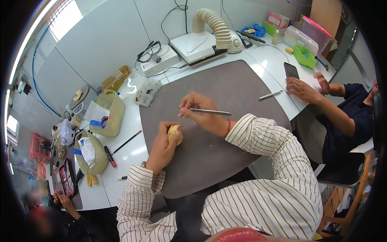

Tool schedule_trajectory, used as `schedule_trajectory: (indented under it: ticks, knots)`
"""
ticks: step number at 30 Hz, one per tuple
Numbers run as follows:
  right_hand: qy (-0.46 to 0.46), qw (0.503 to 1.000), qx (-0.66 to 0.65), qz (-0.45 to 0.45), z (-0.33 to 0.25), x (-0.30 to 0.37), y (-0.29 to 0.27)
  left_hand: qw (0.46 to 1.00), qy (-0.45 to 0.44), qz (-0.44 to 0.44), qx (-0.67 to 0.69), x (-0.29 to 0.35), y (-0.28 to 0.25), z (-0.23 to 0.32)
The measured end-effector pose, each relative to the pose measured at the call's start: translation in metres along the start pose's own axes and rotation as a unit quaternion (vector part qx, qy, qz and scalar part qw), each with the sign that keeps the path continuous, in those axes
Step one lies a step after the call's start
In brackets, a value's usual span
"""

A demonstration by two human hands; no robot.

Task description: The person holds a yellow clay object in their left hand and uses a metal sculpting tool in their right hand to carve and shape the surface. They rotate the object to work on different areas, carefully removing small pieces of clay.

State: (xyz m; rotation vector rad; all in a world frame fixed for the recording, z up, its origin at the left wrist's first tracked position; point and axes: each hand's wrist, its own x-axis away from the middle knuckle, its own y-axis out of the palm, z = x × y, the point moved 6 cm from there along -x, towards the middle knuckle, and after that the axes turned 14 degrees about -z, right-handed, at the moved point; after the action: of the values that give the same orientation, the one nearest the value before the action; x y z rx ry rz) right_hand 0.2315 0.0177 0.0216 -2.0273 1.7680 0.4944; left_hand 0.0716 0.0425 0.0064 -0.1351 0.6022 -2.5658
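Note:
My left hand is closed around a small yellow plaster cast, shaped like a dental model. Most of its form is hidden by my fingers. In my right hand, pinched between thumb and fingers, is a slim metal carving tool. Its flat silver end points right, over the back of my hand, and its other tip shows just past my fingertips. The tool is apart from the cast. Both hands are above a brown-grey mat, which bears a few pale crumbs below my right hand.
Two woven baskets and a clear box of small parts stand left. Behind the mat sits a white unit with a ribbed hose. A pen-like tool lies right, near a co-worker's hand at a phone.

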Motion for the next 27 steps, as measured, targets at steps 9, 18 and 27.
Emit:
schedule_trajectory:
  ticks: [9, 18, 27]
  knots:
    - [0.050, 0.991, -0.122, 0.020, 0.015, -0.001, -0.003, 0.998, -0.015, -0.046, 0.031, 0.000, 0.001, -0.001]
    - [0.074, 0.996, -0.046, -0.022, 0.017, -0.003, -0.008, 0.995, -0.028, -0.096, -0.016, -0.001, -0.005, 0.004]
    - [0.129, 0.991, 0.000, -0.027, 0.029, 0.001, -0.011, 0.996, -0.022, -0.092, -0.008, -0.003, -0.002, 0.009]
